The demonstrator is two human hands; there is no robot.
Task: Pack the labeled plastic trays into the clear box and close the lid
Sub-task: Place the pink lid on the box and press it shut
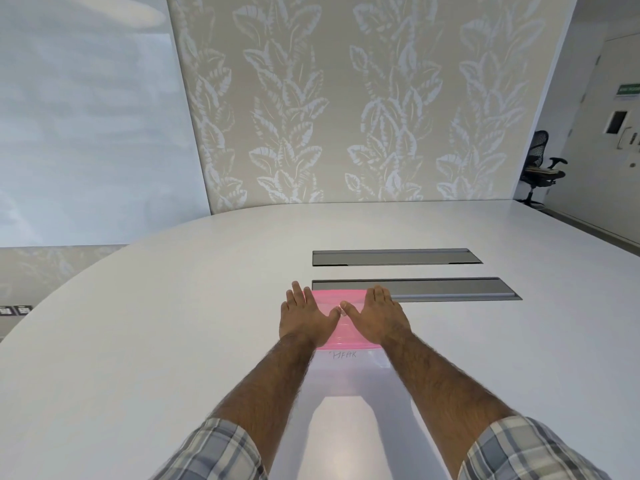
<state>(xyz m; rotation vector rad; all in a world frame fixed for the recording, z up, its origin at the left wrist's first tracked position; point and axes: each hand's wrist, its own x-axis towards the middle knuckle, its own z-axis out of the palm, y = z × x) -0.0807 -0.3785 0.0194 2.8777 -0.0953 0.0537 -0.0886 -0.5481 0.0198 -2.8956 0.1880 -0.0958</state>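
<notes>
Reaching forward over the white table (173, 323), both bare forearms stretch out from plaid short sleeves (214, 452), and the two hands lie palm-down, side by side, on the pink lid (341, 332) of the clear box (346, 372). The left hand (306, 318) lies flat with its fingers spread and pointing away from the person, covering the lid's left part; its thumb angles inward toward the centre. The right hand (375, 318) mirrors it on the lid's right part, fingers extended over the far right corner, thumb pointing inward so that the two thumb tips nearly meet or just touch above the lid's middle. Neither hand is curled around anything: both are opened flat, palms resting on the lid, grasping nothing.

The box stands on the table directly in front of the person, just on the near side of the closer of two grey recessed panels (450, 289) set in the tabletop. The lid sits on top of the box; whether it is fully seated cannot be told. The near wall of the box bears handwritten lettering (342, 355) that is too faint to read. The box's walls are nearly invisible against the white surface, and the trays cannot be made out. An office chair (540, 168) stands far off at the right.
</notes>
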